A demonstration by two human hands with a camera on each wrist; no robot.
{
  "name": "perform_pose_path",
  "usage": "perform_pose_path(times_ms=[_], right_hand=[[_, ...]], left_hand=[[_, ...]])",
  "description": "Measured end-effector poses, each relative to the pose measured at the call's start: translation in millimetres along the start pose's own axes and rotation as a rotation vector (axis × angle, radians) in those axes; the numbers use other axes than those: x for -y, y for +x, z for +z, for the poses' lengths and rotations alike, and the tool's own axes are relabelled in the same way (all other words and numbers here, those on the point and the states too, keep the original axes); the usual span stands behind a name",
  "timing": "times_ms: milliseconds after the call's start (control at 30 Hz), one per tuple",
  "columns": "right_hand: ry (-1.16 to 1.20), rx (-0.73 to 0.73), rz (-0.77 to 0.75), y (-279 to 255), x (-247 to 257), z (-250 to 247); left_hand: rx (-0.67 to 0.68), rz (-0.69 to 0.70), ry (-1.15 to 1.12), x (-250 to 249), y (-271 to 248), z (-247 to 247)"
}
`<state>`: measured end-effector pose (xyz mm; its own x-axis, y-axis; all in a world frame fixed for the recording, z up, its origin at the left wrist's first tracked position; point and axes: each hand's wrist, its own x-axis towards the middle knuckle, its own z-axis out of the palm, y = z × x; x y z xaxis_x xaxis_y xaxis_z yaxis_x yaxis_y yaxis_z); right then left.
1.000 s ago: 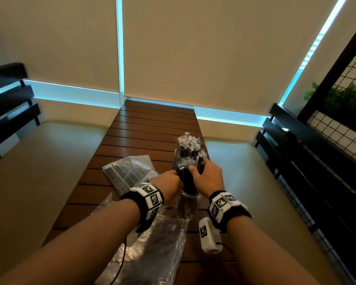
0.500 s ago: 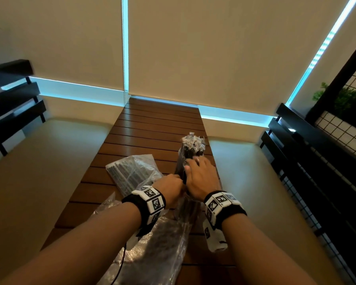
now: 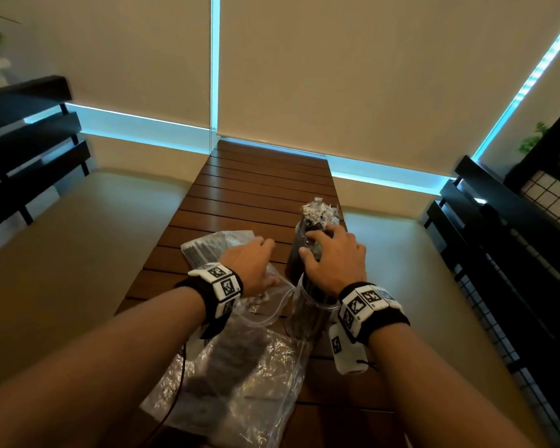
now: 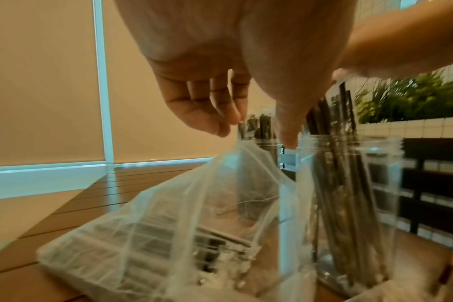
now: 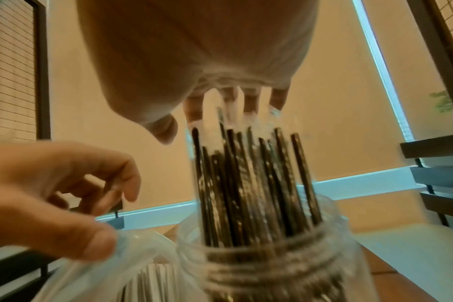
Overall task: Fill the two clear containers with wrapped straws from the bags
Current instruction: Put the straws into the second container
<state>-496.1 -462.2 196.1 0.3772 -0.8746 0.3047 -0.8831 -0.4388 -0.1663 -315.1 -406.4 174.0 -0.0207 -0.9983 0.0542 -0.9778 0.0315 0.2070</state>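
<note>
Two clear containers stand on the slatted wooden table. The near container holds dark wrapped straws. My right hand lies over their tops with fingers spread, touching the wrapper ends. The far container is packed with straws, white wrapper ends on top. My left hand hovers at the mouth of a clear bag, fingers relaxed, thumb touching the bag's edge.
A second bag of straws lies further back on the left, and a crumpled plastic bag lies near the front edge. Cushioned benches flank the narrow table. A black railing stands at the right, blinds behind.
My left hand has let go of the near container and moved left to the bag. My right hand went from gripping the straws to lying open over their tops.
</note>
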Motion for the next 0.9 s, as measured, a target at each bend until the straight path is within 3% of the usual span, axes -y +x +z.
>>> perform_pose_path(times_ms=[200,267,333,400,433,500,633,833,900], right_hand=[[0.043,-0.314,-0.184,2.9,44.5,-16.5],[0.096,-0.162,-0.312,0.2,60.7,-13.9],[0.053,0.182,-0.357,-2.8,75.5,-3.3],[0.012,0.486,-0.308,-3.2,85.8,15.8],[0.03,0.57,-0.256,-2.7,88.7,27.8],[0.14,0.614,-0.141,0.2,92.6,53.1],[0.422,0.547,0.065,5.8,106.8,87.5],[0.408,0.643,0.112,21.0,129.8,110.3],[0.451,0.672,0.191,26.1,131.4,121.4]], left_hand=[[0.172,-0.116,0.204,26.1,0.0,4.8],[0.145,-0.12,0.194,29.3,-2.1,6.9],[0.094,-0.146,0.132,34.6,-3.3,6.3],[0.055,-0.167,0.063,40.9,-2.9,1.6],[0.048,-0.162,0.048,44.0,-2.3,-1.4],[0.038,-0.143,0.048,48.9,-1.9,-8.1],[0.019,-0.114,0.019,55.8,-6.9,-17.2],[0.007,-0.013,-0.033,69.0,-13.8,-19.8],[-0.017,0.034,-0.009,74.4,-15.6,-22.2]])
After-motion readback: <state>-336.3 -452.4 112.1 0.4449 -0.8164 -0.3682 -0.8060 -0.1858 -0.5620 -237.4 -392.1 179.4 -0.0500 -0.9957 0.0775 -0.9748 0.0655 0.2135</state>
